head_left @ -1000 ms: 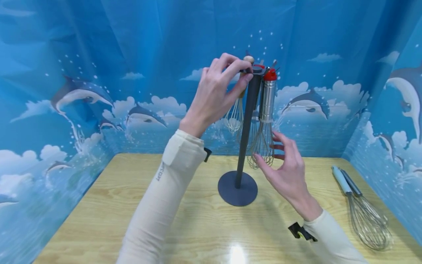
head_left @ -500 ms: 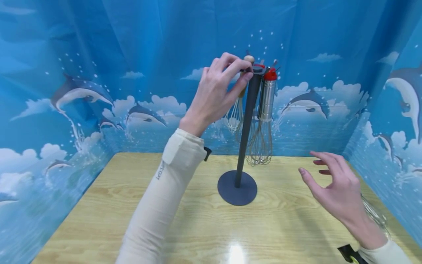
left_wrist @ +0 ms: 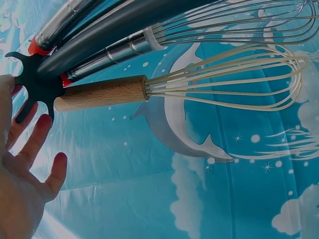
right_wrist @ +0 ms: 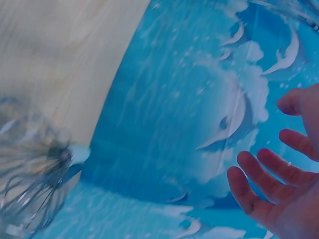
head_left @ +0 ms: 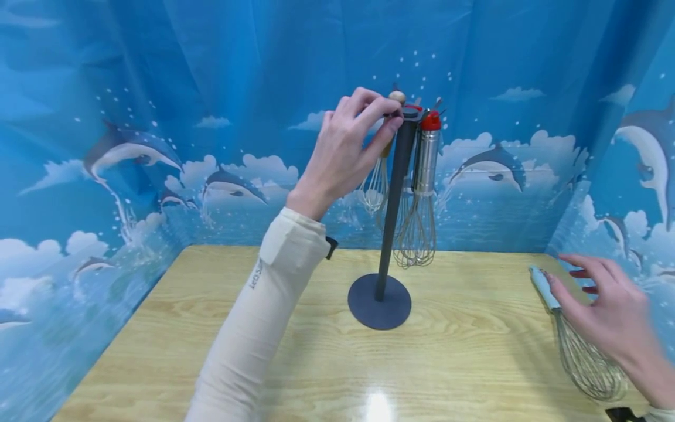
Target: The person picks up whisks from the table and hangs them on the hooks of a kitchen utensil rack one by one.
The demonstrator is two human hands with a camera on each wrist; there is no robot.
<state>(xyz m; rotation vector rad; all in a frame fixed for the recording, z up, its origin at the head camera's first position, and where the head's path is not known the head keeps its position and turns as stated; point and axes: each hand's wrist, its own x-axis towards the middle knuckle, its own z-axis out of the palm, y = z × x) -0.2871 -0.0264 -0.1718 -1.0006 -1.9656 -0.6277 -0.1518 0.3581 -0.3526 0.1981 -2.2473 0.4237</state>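
Observation:
A dark stand with a slim pole (head_left: 391,223) stands upright on a round base (head_left: 366,302). My left hand (head_left: 340,152) pinches the edge of its hooked top (left_wrist: 37,79). From the hooks hang a wooden-handled whisk (left_wrist: 104,93) and steel whisks with red caps, one a metal-handled whisk (head_left: 426,164) on the right side. Far to the right, my right hand (head_left: 614,313) is over the whisks lying on the table, its fingers spread and holding nothing. Part of a light-blue-handled whisk (head_left: 545,288) shows beside the thumb; the dark-handled one next to it is mostly hidden.
The wooden table (head_left: 211,328) ends at the back and right against a blue curtain (head_left: 295,64) printed with dolphins. In the right wrist view, blurred whisk wires (right_wrist: 30,189) lie near the table edge.
My right hand has left the hanging steel whisk and moved right and down to the whisks on the table. The left hand stays at the stand's top.

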